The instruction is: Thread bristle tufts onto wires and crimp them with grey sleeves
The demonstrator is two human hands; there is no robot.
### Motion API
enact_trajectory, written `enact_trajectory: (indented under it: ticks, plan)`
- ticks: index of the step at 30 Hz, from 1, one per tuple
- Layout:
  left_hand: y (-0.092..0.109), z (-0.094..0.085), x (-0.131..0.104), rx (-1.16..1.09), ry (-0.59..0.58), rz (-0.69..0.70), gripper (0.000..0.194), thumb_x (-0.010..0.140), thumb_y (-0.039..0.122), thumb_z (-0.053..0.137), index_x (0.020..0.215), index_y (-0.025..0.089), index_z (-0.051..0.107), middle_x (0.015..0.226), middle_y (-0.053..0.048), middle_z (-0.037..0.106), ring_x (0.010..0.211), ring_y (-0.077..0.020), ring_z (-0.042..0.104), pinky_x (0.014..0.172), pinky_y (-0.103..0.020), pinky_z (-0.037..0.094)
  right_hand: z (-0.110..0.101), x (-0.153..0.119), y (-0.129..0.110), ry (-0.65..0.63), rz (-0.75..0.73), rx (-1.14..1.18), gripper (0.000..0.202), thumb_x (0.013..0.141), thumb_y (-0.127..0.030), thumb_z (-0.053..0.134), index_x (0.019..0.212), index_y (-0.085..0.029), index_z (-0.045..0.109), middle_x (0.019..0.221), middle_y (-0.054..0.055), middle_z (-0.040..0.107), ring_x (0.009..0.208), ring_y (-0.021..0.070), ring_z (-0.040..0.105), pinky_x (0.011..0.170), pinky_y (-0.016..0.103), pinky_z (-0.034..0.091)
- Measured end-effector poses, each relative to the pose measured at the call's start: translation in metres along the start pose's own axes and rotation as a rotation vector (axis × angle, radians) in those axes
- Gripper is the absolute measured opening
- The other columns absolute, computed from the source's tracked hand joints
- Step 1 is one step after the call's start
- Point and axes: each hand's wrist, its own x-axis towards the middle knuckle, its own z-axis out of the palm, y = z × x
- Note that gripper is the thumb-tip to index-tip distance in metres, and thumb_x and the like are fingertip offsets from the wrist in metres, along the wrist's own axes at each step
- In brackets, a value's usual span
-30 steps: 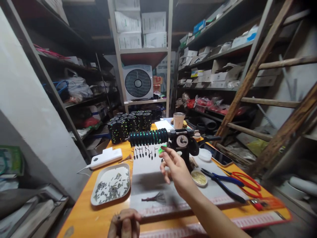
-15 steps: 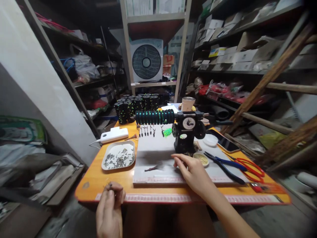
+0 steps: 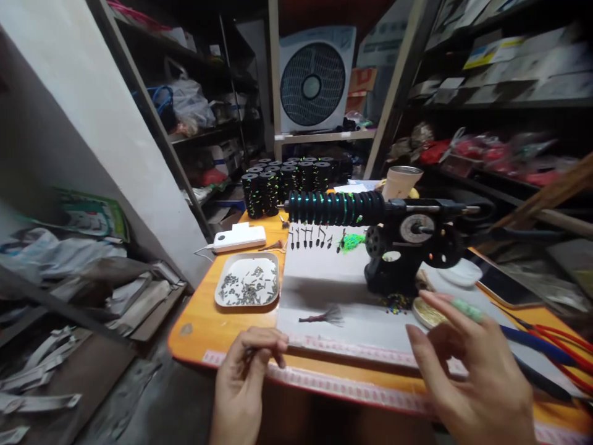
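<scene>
My left hand (image 3: 245, 380) is closed in a pinch at the board's near-left edge, with something small and dark at the fingertips that I cannot make out. Over the right side of the white board (image 3: 319, 296), my right hand (image 3: 477, 377) has its thumb and fingers apart and holds nothing visible. A green wrap (image 3: 467, 310) is round one of its fingers. Close by that hand are a small dish of yellowish bits (image 3: 428, 314) and a scatter of coloured beads (image 3: 397, 303). A brown bundle of fine strands (image 3: 322, 316) lies on the board between the hands.
A black winding machine (image 3: 393, 266) carries a row of dark ringed spools (image 3: 333, 208). Left of the board stands a tray (image 3: 218, 301) of small metal pieces. Pliers (image 3: 537, 343) and red-handled scissors (image 3: 567, 349) lie at right. A tape measure (image 3: 343, 384) runs along the front edge.
The view has swung left and come closer. My left hand has moved in towards the board's edge. My right hand has shifted right towards the dish, its thumb and fingers spreading apart.
</scene>
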Motion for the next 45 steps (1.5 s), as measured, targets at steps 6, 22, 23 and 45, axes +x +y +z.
enact_trajectory:
  ticks: [6,22,23,45]
  plan:
    - [0.011,0.027,0.033,0.573,-0.453,0.219,0.025,0.096,0.012,0.045,0.094,0.021,0.069,0.083,-0.004,0.063,0.066,-0.0169,0.059,0.062,-0.029,0.047,0.001,0.012,0.001,-0.190,-0.151,0.134,0.030,0.096,-0.012,0.053,0.124,-0.021,0.056,0.118,0.010,0.055,0.065,0.0106,0.058,0.064,0.028,0.051]
    - [0.005,0.059,0.059,0.883,-0.602,0.084,0.018,0.095,0.019,0.043,0.087,0.020,0.059,0.096,-0.010,0.060,0.087,-0.0268,0.061,0.080,-0.042,0.044,0.025,0.106,-0.017,-0.123,-0.025,0.111,0.027,0.093,-0.033,0.062,0.107,-0.010,0.065,0.055,-0.006,0.047,0.047,0.0120,0.043,0.052,0.026,0.031]
    - [0.007,0.059,0.060,0.855,-0.574,0.097,0.018,0.097,0.021,0.041,0.090,0.020,0.057,0.096,-0.009,0.061,0.089,-0.0255,0.061,0.081,-0.039,0.044,0.028,0.108,-0.016,-0.129,-0.017,0.102,0.026,0.092,-0.033,0.064,0.105,-0.010,0.066,0.055,-0.005,0.048,0.047,0.0122,0.043,0.053,0.026,0.031]
    - [0.025,0.088,0.041,0.240,-0.394,-0.212,0.023,0.085,0.038,0.069,0.074,0.018,0.066,0.065,0.003,0.054,0.061,-0.0118,0.041,0.058,-0.025,0.035,-0.032,0.018,-0.002,-0.265,-0.257,-0.001,0.019,0.099,-0.020,0.054,0.115,-0.016,0.063,0.097,0.007,0.077,0.080,0.0184,0.075,0.070,0.026,0.056]
